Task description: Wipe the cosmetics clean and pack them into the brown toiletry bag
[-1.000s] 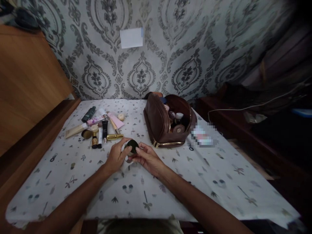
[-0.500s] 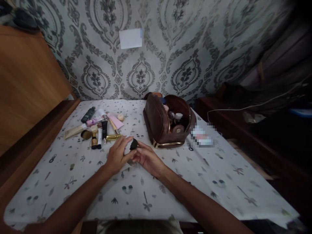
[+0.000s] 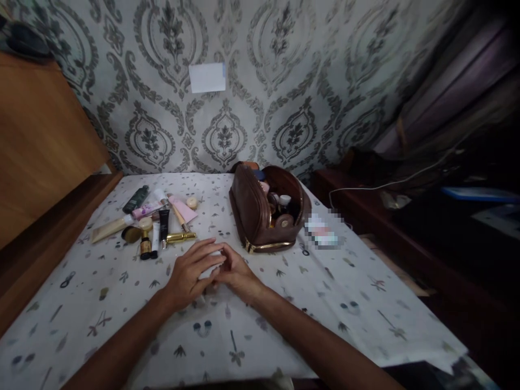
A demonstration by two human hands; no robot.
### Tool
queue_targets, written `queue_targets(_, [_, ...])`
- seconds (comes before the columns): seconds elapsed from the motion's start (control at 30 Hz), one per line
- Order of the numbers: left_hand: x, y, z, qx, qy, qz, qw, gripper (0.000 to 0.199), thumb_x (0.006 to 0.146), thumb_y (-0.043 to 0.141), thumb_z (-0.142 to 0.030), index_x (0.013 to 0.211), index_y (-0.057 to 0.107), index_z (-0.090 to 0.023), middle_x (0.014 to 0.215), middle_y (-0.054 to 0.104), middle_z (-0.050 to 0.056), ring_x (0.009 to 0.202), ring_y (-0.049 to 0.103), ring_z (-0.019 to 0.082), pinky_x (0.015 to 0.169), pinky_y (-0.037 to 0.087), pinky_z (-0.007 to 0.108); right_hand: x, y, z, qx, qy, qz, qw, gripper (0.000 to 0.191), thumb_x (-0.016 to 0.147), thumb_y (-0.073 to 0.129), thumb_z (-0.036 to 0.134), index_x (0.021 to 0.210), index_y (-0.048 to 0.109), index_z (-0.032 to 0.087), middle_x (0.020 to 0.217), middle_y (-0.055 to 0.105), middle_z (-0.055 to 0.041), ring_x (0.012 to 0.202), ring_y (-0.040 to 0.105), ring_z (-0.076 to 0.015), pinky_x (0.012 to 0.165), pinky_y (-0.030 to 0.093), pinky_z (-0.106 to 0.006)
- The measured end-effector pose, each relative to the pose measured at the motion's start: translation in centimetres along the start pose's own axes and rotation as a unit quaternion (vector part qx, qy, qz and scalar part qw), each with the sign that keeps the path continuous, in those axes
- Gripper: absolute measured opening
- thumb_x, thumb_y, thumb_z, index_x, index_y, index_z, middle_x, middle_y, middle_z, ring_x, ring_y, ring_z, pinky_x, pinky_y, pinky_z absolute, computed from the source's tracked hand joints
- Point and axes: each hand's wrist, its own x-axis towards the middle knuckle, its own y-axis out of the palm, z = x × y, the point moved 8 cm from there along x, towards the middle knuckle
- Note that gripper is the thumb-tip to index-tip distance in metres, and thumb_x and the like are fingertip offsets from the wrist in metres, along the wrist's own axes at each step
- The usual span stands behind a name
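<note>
My left hand (image 3: 192, 273) and my right hand (image 3: 238, 275) meet over the front middle of the table, their fingertips touching. Curved fingers of both hands close around something that they almost wholly hide; only a pale patch shows between them. Just beyond my left hand lies a gold tube (image 3: 181, 237). Past it are a black tube (image 3: 163, 225), a small gold-and-black bottle (image 3: 145, 246), a makeup brush (image 3: 132, 234), a beige tube (image 3: 109, 229) and a pink tube (image 3: 187, 208). Beyond my right hand stands an unzipped brown toiletry bag (image 3: 252, 208) with jars and bottles inside.
A dark green bottle (image 3: 136, 199) and a small cream-coloured jar (image 3: 192, 202) lie at the back left. A blurred-out flat item (image 3: 322, 230) is right of the bag. A wooden panel (image 3: 44, 119) borders the left side, and a patterned wall (image 3: 227, 130) rises behind the table.
The view has shifted a little. My hands have turned, and the white item with a dark, jagged-edged end that showed between them is now hidden by the fingers.
</note>
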Motion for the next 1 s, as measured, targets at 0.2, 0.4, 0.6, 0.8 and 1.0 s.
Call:
queue_targets(0.2, [0.1, -0.1, -0.5, 0.095, 0.001, -0.028, 0.995, 0.047, 0.094, 0.049, -0.020, 0.141, 0.045, -0.024, 0.144, 0.049, 0.013, 0.135, 0.043, 0.026, 0.109, 0.041, 0.043, -0.1, 0.1, -0.9, 0.042, 0.035, 0.017, 0.998, 0.054, 0.068, 0.080, 0.046, 0.106, 0.049, 0.022, 0.062, 0.065, 0.0061, 0.047, 0.062, -0.0122, 0.046, 0.048, -0.020])
queue_targets(0.4, [-0.1, -1.2, -1.0, 0.062, -0.004, -0.072, 0.995, 0.049, 0.094, 0.044, -0.014, 0.141, 0.043, -0.025, 0.144, 0.046, 0.011, 0.134, 0.044, 0.024, 0.109, 0.039, 0.039, -0.5, 0.3, 1.4, 0.079, 0.017, 0.006, 0.997, 0.046, 0.076, 0.069, 0.059, 0.095, 0.053, 0.020, 0.065, 0.067, 0.0010, 0.050, 0.063, -0.0124, 0.044, 0.043, -0.018])
queue_targets(0.6, [3.6, -2.3, -0.1, -0.089, -0.190, -0.103, 0.972, 0.026, 0.098, 0.042, -0.032, 0.113, 0.061, -0.023, 0.104, 0.069, 0.006, 0.099, 0.065, 0.022, 0.085, 0.052, 0.032, -2.9, -2.7, 11.4, -0.002, -0.133, -0.103, 0.986, 0.039, 0.072, 0.076, 0.050, 0.093, 0.060, 0.020, 0.079, 0.068, -0.0016, 0.050, 0.049, -0.0085, 0.046, 0.041, -0.021])
queue_targets(0.8, [10.1, 4.2, -3.5, -0.155, -0.167, 0.123, 0.966, 0.054, 0.097, 0.039, -0.041, 0.146, 0.037, -0.018, 0.070, 0.065, 0.000, 0.064, 0.063, 0.020, 0.061, 0.048, 0.027, -4.3, -5.4, 21.5, -0.153, -0.205, -0.181, 0.950, 0.036, 0.064, 0.081, 0.039, 0.091, 0.065, 0.020, 0.074, 0.059, 0.0026, 0.051, 0.044, -0.0063, 0.046, 0.039, -0.021])
queue_targets(1.0, [11.8, 8.4, -3.6, -0.147, -0.176, 0.174, 0.958, 0.055, 0.096, 0.038, -0.037, 0.144, 0.034, -0.011, 0.088, 0.071, 0.011, 0.077, 0.068, 0.028, 0.065, 0.049, 0.033, -3.5, -7.3, 24.6, -0.267, -0.202, -0.193, 0.923, 0.039, 0.066, 0.078, 0.034, 0.099, 0.063, 0.018, 0.082, 0.061, 0.0022, 0.054, 0.049, -0.0057, 0.048, 0.041, -0.020])
